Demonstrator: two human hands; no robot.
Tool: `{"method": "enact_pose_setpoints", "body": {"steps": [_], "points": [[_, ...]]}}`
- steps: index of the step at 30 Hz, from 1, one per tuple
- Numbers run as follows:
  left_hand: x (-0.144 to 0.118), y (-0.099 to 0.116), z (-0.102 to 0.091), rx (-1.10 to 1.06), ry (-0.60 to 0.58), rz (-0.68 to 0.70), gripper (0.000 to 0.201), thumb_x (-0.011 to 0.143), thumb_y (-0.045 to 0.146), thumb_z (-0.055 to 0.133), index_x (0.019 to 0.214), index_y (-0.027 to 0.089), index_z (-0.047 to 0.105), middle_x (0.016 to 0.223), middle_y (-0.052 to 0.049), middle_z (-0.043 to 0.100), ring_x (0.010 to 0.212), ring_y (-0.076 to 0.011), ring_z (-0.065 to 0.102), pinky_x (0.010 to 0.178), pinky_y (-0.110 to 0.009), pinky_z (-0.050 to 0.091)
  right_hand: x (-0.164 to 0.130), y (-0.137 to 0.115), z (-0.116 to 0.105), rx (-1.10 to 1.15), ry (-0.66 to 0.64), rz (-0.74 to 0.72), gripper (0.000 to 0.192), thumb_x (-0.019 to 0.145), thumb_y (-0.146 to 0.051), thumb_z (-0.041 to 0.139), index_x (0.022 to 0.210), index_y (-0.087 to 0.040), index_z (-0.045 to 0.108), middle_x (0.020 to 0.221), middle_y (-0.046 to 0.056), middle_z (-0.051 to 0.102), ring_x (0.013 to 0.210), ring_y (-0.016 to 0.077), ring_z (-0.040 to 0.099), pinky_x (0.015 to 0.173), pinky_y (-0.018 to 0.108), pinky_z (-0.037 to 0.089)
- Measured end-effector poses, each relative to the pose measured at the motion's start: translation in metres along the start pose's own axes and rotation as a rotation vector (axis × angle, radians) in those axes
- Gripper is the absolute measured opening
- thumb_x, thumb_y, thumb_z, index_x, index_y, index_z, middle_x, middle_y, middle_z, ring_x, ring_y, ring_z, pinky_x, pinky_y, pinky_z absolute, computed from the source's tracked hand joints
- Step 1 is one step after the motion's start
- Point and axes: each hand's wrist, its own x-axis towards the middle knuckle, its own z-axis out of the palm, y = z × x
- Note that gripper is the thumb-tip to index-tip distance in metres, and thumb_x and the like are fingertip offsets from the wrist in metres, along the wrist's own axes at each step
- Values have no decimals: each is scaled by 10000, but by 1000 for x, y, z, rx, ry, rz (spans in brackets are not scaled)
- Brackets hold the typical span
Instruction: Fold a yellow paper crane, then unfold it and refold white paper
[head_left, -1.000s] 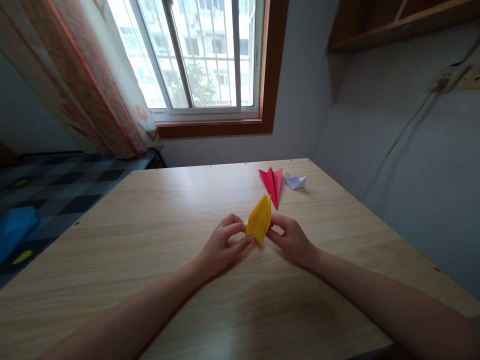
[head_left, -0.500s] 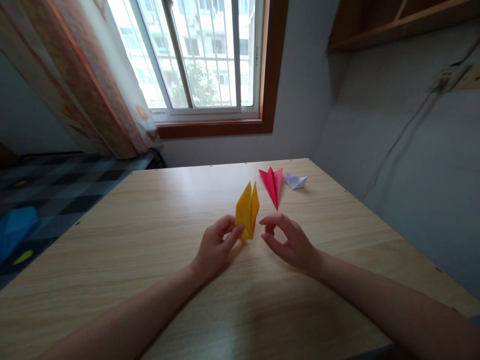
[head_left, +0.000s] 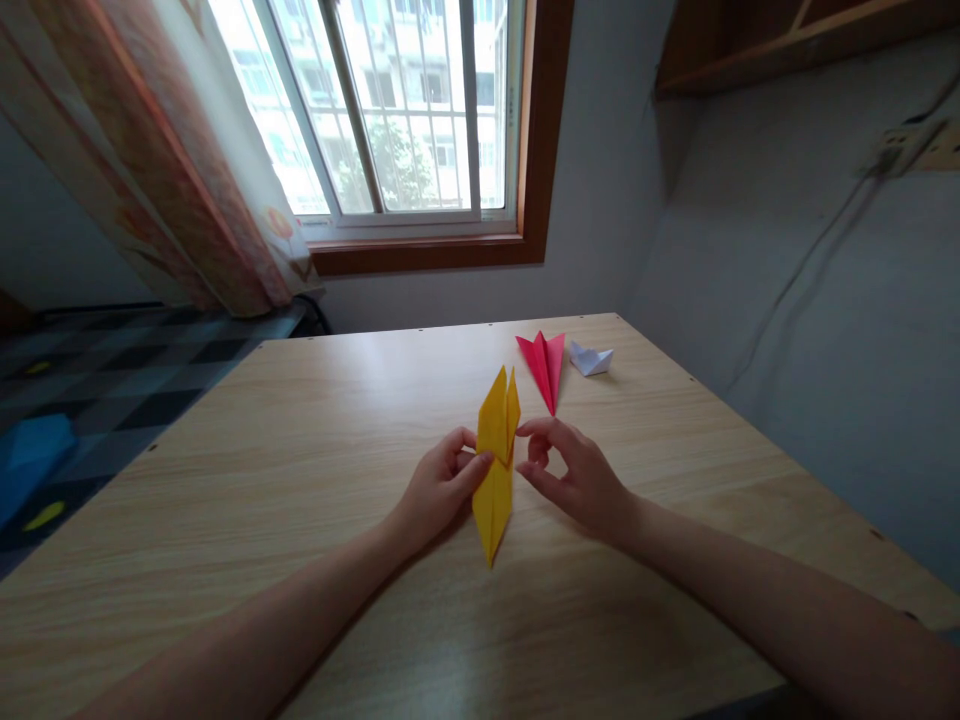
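Note:
A folded piece of yellow origami paper [head_left: 493, 500] is held upright over the table, with two points at the top and one long pointed flap hanging down. My left hand [head_left: 442, 480] pinches its left side at mid-height, thumb in front and fingers behind. Just right of the paper is my right hand [head_left: 574, 465], its thumb and index finger curved and apart with a gap between them. The index fingertip comes very near the paper's right edge; whether it touches, I cannot tell.
Farther back on the wooden table [head_left: 360, 400] lie a red paper plane [head_left: 550, 365] and a white paper boat [head_left: 591, 358]. A blue object [head_left: 34, 460] rests on a checked cloth [head_left: 187, 350] at the left. A wall [head_left: 825, 330] borders the table on the right.
The yellow paper's lower flap has come down and now points toward me, making the shape longer. My right hand has shifted slightly up and left.

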Motion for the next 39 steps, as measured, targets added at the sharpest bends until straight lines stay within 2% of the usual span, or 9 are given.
{"method": "enact_pose_setpoints", "body": {"steps": [4,7,10,15,19,23,30,33,39], "points": [[-1,-2,0,153,-55,42,349,831,486,656,814,176,498,596,74,435,525,-79,382,484,-184,267,1,1,2,-12,-7,125,174,873,-359,629,914,-226,525,735,-21,549,662,149,522,625,291,401],[-1,-3,-1,247,-72,59,331,846,469,635,794,171,502,612,66,429,542,-84,379,489,-190,264,1,3,5,-51,104,164,262,823,-343,673,843,-234,435,702,-45,484,625,136,474,618,286,387],[0,-4,-1,248,-72,60,314,852,456,625,801,170,503,612,66,436,544,-84,377,493,-191,270,0,3,6,-93,166,157,263,809,-299,672,877,-237,425,701,-54,472,620,131,463,625,283,381],[0,-4,0,246,-69,55,312,859,458,615,813,172,499,586,79,401,528,-81,345,475,-191,233,1,5,7,-105,71,133,236,812,-251,679,980,-224,516,709,-50,500,616,130,483,604,277,374],[1,-4,0,166,-105,28,312,861,463,626,865,167,526,607,66,469,538,-86,395,490,-193,273,2,8,8,-76,47,-8,69,857,-180,616,915,-211,593,760,-7,530,676,146,504,625,288,418],[5,-4,-3,63,-133,38,316,847,446,650,947,153,588,712,18,592,627,-115,507,569,-214,379,0,8,7,31,-6,-143,294,883,-85,556,1065,-265,702,907,35,546,838,165,564,739,306,501],[11,-5,-5,-219,-97,-6,222,799,260,630,988,148,666,1006,-73,698,938,-206,624,858,-311,468,-1,6,5,43,-87,-156,438,857,-20,525,1143,-295,709,1043,60,538,915,176,560,803,342,518],[11,-8,-4,-349,-120,-76,228,805,265,599,984,141,667,975,-81,695,907,-207,628,850,-327,472,-2,6,6,64,-123,-141,454,849,-4,504,1150,-283,701,1072,65,532,928,175,557,823,349,515],[10,-12,-4,-225,-50,-26,325,828,428,686,982,141,677,921,-54,664,869,-188,587,816,-303,456,-2,2,5,195,-128,-88,288,885,-77,495,1049,-245,663,1045,55,540,958,182,558,863,361,497]]}}
